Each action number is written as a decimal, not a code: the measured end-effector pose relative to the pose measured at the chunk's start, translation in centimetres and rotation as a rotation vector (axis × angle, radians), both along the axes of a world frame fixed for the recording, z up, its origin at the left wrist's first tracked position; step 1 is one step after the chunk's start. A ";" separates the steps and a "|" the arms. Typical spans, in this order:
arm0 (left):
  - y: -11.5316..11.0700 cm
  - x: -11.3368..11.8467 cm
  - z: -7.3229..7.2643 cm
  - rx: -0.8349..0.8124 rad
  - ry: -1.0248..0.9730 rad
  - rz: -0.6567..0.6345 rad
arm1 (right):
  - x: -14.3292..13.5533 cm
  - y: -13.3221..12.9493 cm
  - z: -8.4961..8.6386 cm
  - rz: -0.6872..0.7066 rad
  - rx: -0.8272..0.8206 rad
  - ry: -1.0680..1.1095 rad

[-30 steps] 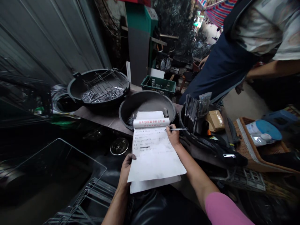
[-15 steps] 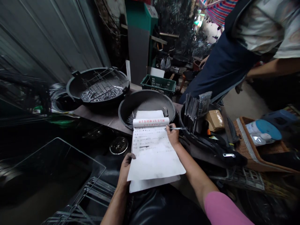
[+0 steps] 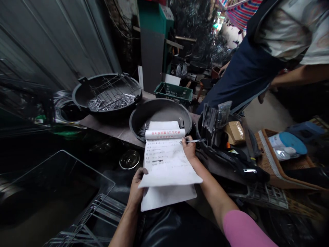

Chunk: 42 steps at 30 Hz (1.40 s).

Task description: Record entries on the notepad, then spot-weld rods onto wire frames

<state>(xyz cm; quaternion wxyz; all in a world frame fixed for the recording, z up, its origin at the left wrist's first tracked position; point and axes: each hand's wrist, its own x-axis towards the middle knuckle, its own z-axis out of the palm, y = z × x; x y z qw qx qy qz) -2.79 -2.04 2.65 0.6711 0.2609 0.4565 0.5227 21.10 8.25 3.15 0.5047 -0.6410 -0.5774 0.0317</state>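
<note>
A paper pad [image 3: 167,173] with lines of handwriting lies tilted above my lap. Its top sheet is rolled back and shows red print. My left hand [image 3: 138,180] grips the pad's left edge, thumb on top and fingers hidden beneath. At the upper right of the page, my right hand [image 3: 189,149] pinches a pen [image 3: 196,140], whose tip is close to the paper; whether it touches I cannot tell. Just beyond the pad stands a wide dark pan [image 3: 164,108] with thin metal pieces in its left side.
Another pan [image 3: 108,77] at the left holds many metal pieces and a wire rack. A green basket [image 3: 173,91] sits behind. To the right are bundled rods [image 3: 208,127], a wicker basket [image 3: 269,164] and a person in a dark apron [image 3: 239,72]. Wire frames [image 3: 95,219] lie lower left.
The lower edge of the pad's written sheet has curled upward, uncovering more of the sheet beneath. Both hands keep nearly the same places and holds.
</note>
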 end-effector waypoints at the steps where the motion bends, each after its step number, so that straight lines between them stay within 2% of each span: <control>1: 0.0 -0.1 -0.1 -0.016 -0.030 -0.024 | 0.0 0.0 0.0 -0.011 -0.002 0.000; 5: -0.1 -0.3 -0.3 -0.042 -0.045 -0.038 | 0.1 0.0 -0.1 -0.016 0.000 0.001; 14: -0.1 0.2 -0.1 0.033 -0.019 0.019 | 0.0 -0.4 -0.1 -0.016 0.028 0.036; 24: -0.1 -0.2 -0.3 -0.010 -0.050 -0.028 | 0.0 -0.2 0.0 -0.010 0.035 -0.008; 30: -0.1 0.0 -0.7 0.054 0.044 0.025 | 0.1 -0.3 -0.3 -0.013 0.010 0.026; 34: -0.2 0.1 -0.8 0.048 -0.063 0.001 | 0.1 -0.5 -0.4 -0.027 0.013 0.092; 38: -0.2 -0.1 -0.5 -0.012 -0.063 -0.044 | 0.1 -0.4 -0.4 -0.019 0.019 0.087; 42: -0.2 -0.1 -0.8 -0.004 -0.064 -0.015 | 0.1 -0.4 -0.5 -0.033 0.019 0.070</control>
